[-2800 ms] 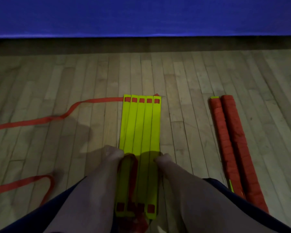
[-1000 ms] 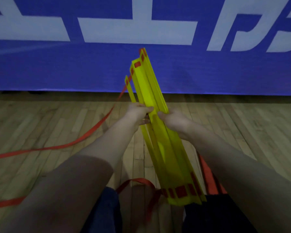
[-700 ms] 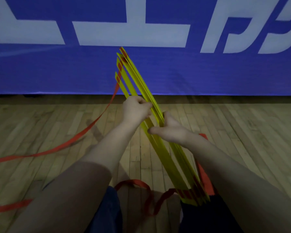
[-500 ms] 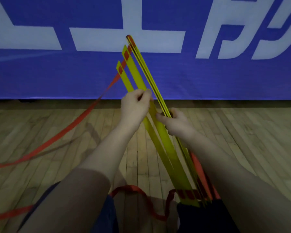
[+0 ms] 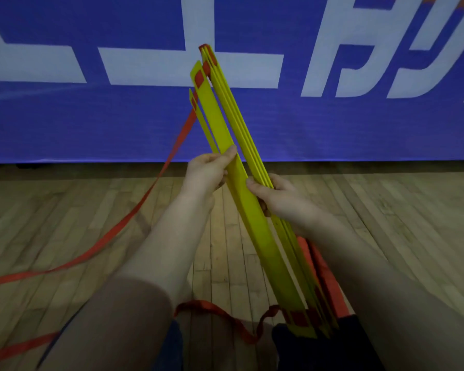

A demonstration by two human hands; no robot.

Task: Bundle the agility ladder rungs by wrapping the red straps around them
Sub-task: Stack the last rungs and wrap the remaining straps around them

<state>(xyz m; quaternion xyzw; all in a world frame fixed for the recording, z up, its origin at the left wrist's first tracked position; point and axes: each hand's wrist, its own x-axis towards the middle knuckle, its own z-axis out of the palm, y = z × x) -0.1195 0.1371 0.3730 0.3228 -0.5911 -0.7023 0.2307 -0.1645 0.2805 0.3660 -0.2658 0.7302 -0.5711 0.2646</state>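
My left hand [image 5: 209, 173] and right hand [image 5: 280, 200] both grip the rungs [image 5: 213, 116], forearms stretched out, converging toward twelve o'clock.

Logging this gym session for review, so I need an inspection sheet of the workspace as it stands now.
Surface: wooden plank floor.
Job's things: yellow rungs loosely stacked, tilted upward, top ends uneven; red strap trails from their top ends down to the floor on the left, not yet wrapped round them.
Clutter: red bundle, partly hidden behind the rungs.
Hands: left hand and right hand both grip the rungs mid-length.
Cables: nothing seen.
Surroundings: blue banner with white lettering along the wall.
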